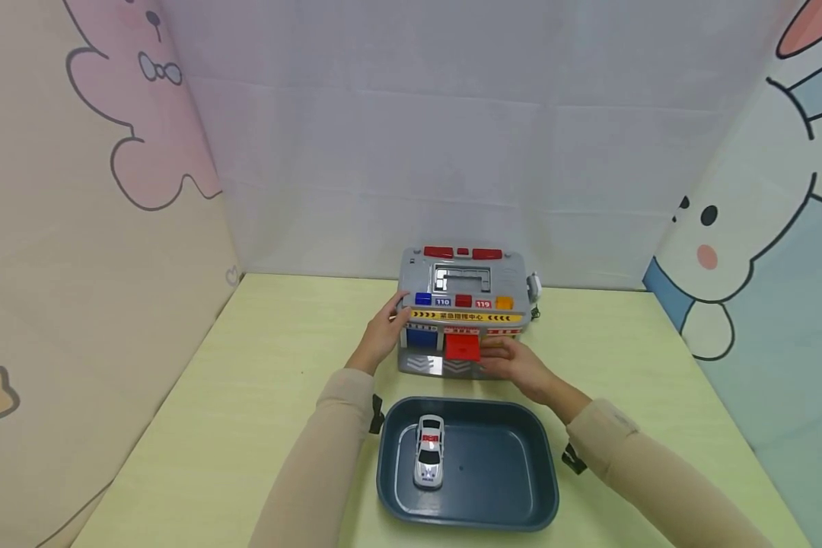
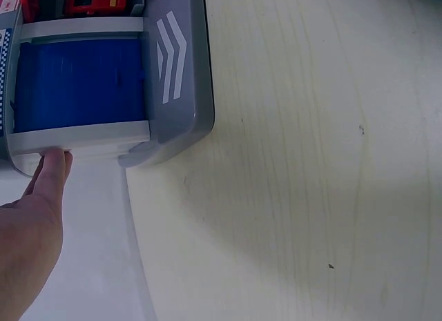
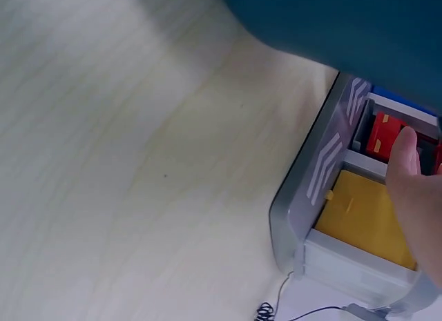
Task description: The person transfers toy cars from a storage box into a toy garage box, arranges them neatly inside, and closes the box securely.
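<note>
A grey toy emergency station (image 1: 418, 275) with red, blue and orange buttons stands at the back of the table. My left hand (image 1: 380, 333) rests against its left side, fingers straight along the wall beside the blue door (image 2: 79, 86). A red door (image 1: 462, 347) sticks outward from the middle bay. Inside that bay shows a red toy vehicle (image 3: 385, 134). My right hand (image 1: 520, 369) reaches to the right of the red door with fingers extended. In the right wrist view its thumb overlaps the red vehicle, above the yellow door (image 3: 366, 210); its other fingers are hidden there.
Nearer to me, a dark blue tray (image 1: 500, 517) stands between my forearms, holding a white toy police car (image 1: 428, 457). A coiled cord (image 3: 264, 311) hangs at the station's right side. A white cloth wall (image 1: 329, 167) rises behind the table.
</note>
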Motion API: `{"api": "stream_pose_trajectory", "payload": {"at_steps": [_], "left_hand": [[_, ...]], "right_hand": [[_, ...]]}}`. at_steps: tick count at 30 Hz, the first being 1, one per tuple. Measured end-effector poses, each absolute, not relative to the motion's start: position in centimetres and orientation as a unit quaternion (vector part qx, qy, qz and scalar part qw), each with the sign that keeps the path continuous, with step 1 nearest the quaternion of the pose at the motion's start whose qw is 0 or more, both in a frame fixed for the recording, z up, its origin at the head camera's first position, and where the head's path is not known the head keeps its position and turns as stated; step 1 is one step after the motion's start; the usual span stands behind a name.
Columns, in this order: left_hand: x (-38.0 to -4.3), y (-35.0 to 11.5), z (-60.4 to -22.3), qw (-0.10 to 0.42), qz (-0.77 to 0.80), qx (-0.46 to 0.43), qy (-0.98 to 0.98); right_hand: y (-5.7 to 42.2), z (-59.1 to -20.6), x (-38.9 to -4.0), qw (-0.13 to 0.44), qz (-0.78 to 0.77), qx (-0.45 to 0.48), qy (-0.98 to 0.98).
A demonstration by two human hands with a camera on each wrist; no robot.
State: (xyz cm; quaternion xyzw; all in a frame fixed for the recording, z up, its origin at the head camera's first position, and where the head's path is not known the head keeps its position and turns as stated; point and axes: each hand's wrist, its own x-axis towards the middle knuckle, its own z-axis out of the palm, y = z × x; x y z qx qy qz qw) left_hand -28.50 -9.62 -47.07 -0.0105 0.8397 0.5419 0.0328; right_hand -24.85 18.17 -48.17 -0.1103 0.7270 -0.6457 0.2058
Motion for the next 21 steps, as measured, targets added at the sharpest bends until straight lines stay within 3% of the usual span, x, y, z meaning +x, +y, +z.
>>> {"api": "stream_pose_trajectory", "payload": {"at_steps": [4,13,21], "left_hand": [[-28.4,-9.7,-47.1,0.032,0.542,-0.009,0.839],[-28.4,-9.8,-47.1,0.031,0.545,-0.006,0.838],[-28.2,-9.7,-46.9,0.032,0.545,-0.010,0.838]], "right_hand": [[18.2,-47.6,-24.4,0.159,-0.604,-0.128,0.770],[17.0,-45.1,-23.4,-0.059,-0.428,-0.196,0.880],[16.1,-44.1,-23.9,-0.110,-0.321,-0.244,0.908]]}}
